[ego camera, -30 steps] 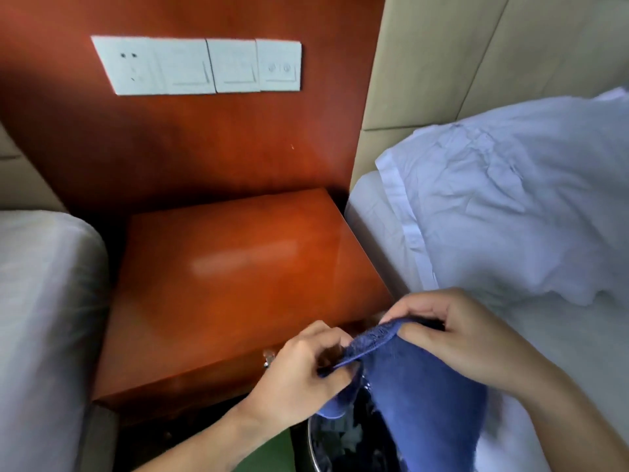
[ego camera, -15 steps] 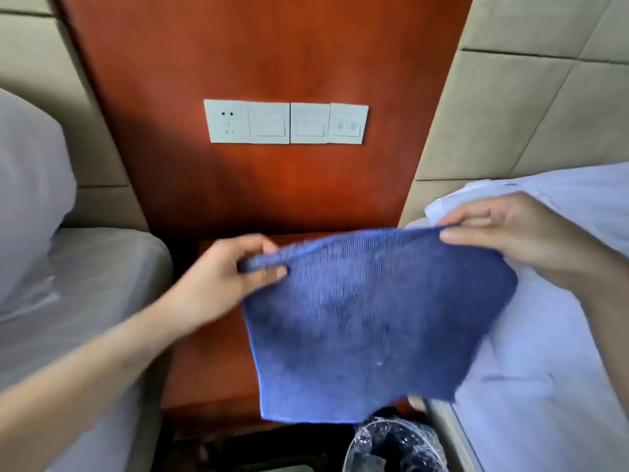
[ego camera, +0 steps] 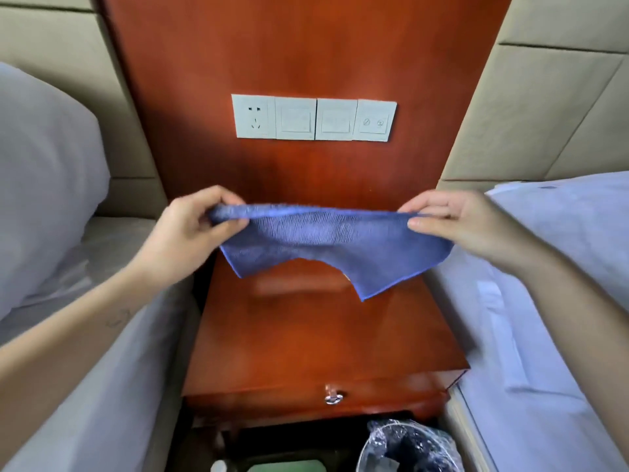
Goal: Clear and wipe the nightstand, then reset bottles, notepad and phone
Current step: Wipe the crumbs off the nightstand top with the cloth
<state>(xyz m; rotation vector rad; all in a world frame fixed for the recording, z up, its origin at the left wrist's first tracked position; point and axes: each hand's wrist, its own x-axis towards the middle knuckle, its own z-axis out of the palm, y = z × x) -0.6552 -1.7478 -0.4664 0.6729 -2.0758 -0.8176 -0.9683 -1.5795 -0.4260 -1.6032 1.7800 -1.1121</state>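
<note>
The single view comes from the person's head (a wide-angle lens, so the edges bend). It faces forward and down, close over the nightstand [ego camera: 320, 338], toward the wood wall panel [ego camera: 306, 52], between the left bed [ego camera: 102, 369] and the right bed [ego camera: 544, 335].

Red-brown wood wall panel [ego camera: 306, 46], white switch plates [ego camera: 315, 119]; beige padded panels [ego camera: 561, 114] flanking; white-sheeted beds [ego camera: 544, 335] both sides.

Gripping blue cloth [ego camera: 326, 240] by its top corners with left hand [ego camera: 190, 229] and right hand [ego camera: 456, 223], stretched wide over nightstand [ego camera: 323, 335]. Hangs beneath wall switch plate [ego camera: 313, 119]. Noted below drawer knob [ego camera: 333, 396]: lined bin [ego camera: 408, 447]
</note>
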